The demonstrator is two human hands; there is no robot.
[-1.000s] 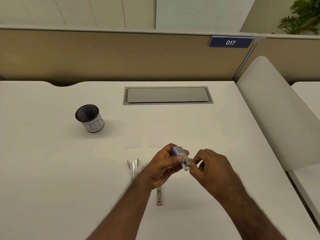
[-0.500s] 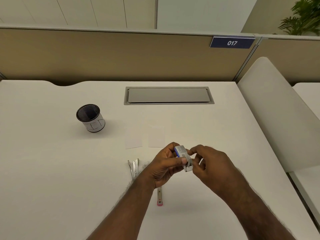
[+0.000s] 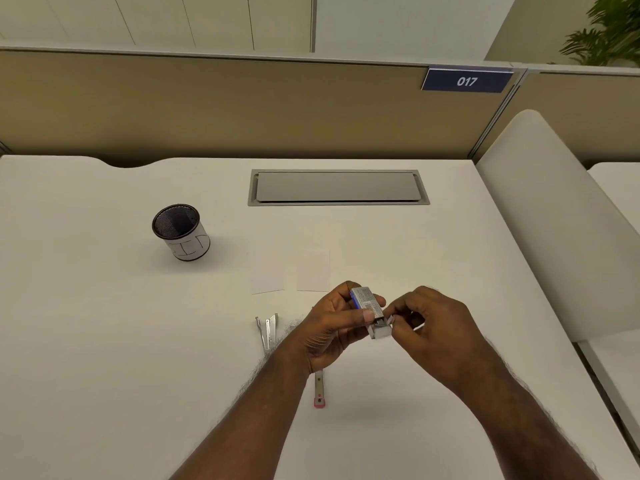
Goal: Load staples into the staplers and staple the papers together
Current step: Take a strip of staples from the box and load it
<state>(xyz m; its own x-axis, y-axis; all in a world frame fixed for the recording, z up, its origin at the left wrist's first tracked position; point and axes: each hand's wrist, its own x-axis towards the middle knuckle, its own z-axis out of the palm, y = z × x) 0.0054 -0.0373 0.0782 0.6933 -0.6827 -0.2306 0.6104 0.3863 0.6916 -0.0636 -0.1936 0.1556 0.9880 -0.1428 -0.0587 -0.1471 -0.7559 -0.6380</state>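
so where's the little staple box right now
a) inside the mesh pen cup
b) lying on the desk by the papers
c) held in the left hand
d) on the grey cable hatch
c: the left hand grips the staple box above the desk while the right hand works at its open end.

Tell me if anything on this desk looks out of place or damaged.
Nothing looks damaged or spilled. The silver stapler lies splayed open, and a pink-tipped stapler lies partly under the left forearm. The left hand holds the staple box while the right hand works its open end.
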